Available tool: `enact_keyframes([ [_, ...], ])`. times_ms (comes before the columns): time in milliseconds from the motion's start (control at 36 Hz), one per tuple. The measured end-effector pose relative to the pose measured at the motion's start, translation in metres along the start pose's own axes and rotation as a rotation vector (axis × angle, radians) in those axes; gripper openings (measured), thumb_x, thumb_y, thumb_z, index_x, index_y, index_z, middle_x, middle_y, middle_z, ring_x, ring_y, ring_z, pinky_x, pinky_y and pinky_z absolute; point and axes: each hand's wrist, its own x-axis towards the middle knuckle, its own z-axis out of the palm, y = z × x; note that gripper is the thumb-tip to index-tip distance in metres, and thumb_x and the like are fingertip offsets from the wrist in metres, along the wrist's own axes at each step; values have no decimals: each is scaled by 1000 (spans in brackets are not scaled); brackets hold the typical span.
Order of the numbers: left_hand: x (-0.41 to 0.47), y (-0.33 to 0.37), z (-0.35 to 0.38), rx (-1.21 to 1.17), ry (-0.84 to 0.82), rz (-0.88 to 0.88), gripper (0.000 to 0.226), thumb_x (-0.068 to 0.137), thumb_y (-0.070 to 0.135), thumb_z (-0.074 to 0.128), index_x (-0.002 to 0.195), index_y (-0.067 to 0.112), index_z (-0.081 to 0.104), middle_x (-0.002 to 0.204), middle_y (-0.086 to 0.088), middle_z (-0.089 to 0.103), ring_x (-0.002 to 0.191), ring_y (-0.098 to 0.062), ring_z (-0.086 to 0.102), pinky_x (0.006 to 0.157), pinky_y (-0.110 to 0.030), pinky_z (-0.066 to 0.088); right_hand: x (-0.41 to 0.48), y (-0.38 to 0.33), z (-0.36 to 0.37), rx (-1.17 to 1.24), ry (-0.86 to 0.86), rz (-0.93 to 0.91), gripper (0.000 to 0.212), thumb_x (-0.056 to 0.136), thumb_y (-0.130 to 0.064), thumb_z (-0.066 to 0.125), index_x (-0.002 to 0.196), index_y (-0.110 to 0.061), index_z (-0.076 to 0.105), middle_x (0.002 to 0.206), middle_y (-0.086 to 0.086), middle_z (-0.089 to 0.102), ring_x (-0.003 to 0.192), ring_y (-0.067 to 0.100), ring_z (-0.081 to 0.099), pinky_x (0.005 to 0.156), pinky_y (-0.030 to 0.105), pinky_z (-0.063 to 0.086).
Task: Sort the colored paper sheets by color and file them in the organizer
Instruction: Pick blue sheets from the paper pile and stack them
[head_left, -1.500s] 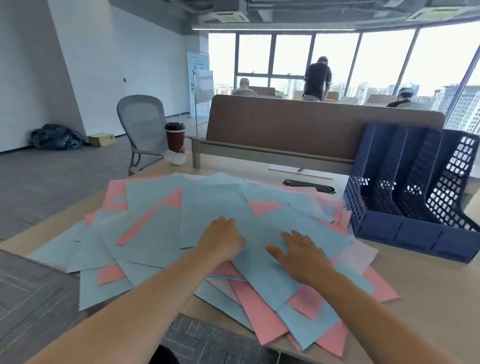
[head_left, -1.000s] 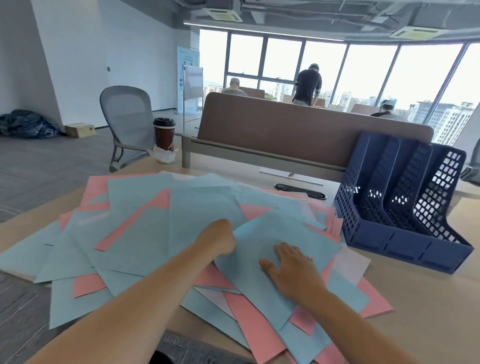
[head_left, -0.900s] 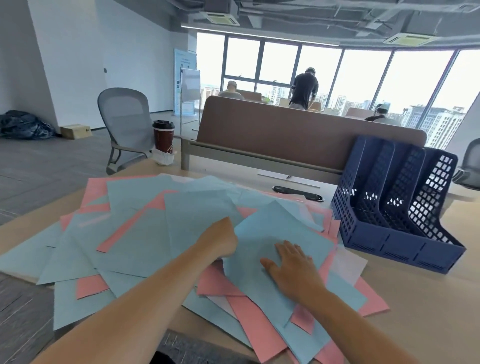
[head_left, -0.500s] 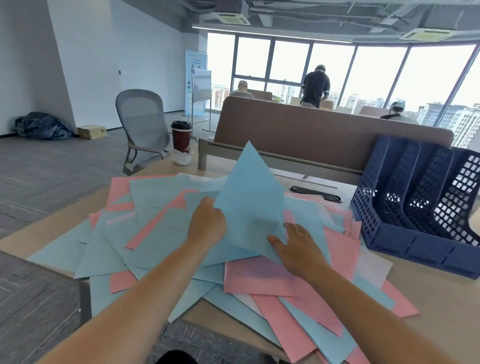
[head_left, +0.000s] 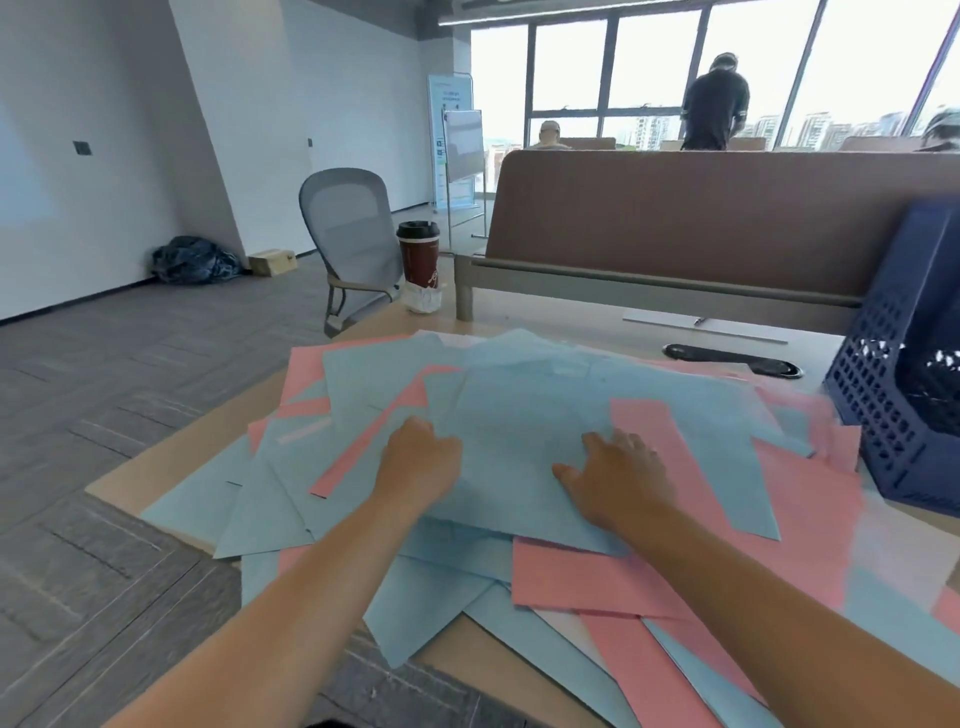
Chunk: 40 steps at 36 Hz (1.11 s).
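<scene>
Since half a second ago, the blue sheet (head_left: 519, 441) that stood up on its edge has come down flat on top of the pile. Both of my hands are on it. My left hand (head_left: 421, 457) sits at its left edge with the fingers curled under, and I cannot tell whether they pinch the paper. My right hand (head_left: 618, 473) lies open on the sheet, fingers spread and pressing flat.

Two colours make up the heap, blue sheets (head_left: 363, 374) and pink sheets (head_left: 810, 499), too overlapped for me to count. They fan across the desk (head_left: 545, 317) on both sides of my hands and hang over its near edge. One navy organizer (head_left: 883, 415) stands to my right, partly out of view, with pink paper reaching its base. One lidded coffee cup (head_left: 418, 254) stands at the far left corner, and one grey chair (head_left: 348, 228) is behind it.
</scene>
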Motion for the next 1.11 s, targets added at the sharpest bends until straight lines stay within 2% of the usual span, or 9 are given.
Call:
enact_keyframes([
  [56, 3, 0, -1, -80, 13, -18, 25, 85, 10, 53, 62, 14, 43, 61, 0, 43, 101, -33, 55, 53, -31, 27, 1, 0, -2, 26, 19, -12, 55, 93, -56, 47, 134, -20, 52, 139, 13, 50, 132, 32, 41, 111, 41, 33],
  [83, 4, 2, 0, -121, 11, -43, 32, 85, 9, 54, 58, 16, 38, 57, 0, 38, 65, -12, 30, 52, -33, 23, 2, 0, -4, 55, 19, -13, 53, 93, -53, 49, 132, -18, 54, 137, 13, 52, 131, 32, 42, 110, 41, 35],
  [111, 5, 3, -1, -144, 9, -68, 33, 85, 9, 54, 57, 15, 37, 57, -1, 36, 56, -27, 39, 52, -33, 22, 3, 0, -6, 90, 14, -16, 51, 93, -50, 50, 131, -17, 55, 135, 14, 53, 130, 32, 43, 108, 40, 36],
  [222, 7, 7, -3, -252, 5, -136, 9, 85, 13, 57, 85, 4, 60, 76, -7, 54, 69, -24, 50, 57, -29, 33, 5, -3, -12, 197, -22, -47, 48, 92, -42, 53, 131, -14, 54, 133, 14, 55, 126, 32, 48, 106, 39, 41],
  [278, 9, 7, -3, -298, 2, -176, 21, 85, 13, 59, 104, 3, 62, 91, -12, 61, 83, -29, 59, 65, -30, 40, 6, -4, -14, 196, -20, -50, 49, 92, -41, 54, 133, -14, 54, 133, 13, 55, 125, 32, 49, 105, 39, 41],
  [556, 7, 4, -10, -298, -167, -254, 46, 67, 17, 65, 112, 10, 61, 108, -14, 68, 96, -34, 66, 92, -46, 54, 7, -11, -19, 260, -3, -63, 47, 94, -41, 54, 136, -18, 53, 135, 9, 53, 123, 30, 51, 104, 41, 42],
  [639, 4, 2, -9, -262, -199, -231, 31, 83, 4, 58, 114, 7, 61, 110, -13, 66, 100, -32, 63, 89, -39, 52, 3, -11, -21, 269, -21, -92, 48, 95, -41, 54, 137, -19, 52, 139, 8, 51, 125, 29, 49, 106, 41, 41],
  [917, -1, 3, -18, -162, -119, -22, 45, 79, 2, 46, 120, 18, 59, 109, -5, 67, 98, -28, 63, 85, -40, 56, -23, 13, -31, 20, 13, 82, 52, 96, -52, 42, 132, -17, 53, 132, 13, 52, 124, 34, 46, 100, 43, 40],
  [1111, -16, 11, -7, -140, -122, 10, 26, 82, 0, 51, 103, 6, 66, 99, -11, 69, 87, -29, 64, 61, -27, 46, -31, 36, -46, 138, -34, 262, 40, 94, -37, 46, 124, -10, 52, 123, 16, 52, 116, 38, 51, 92, 42, 43],
])
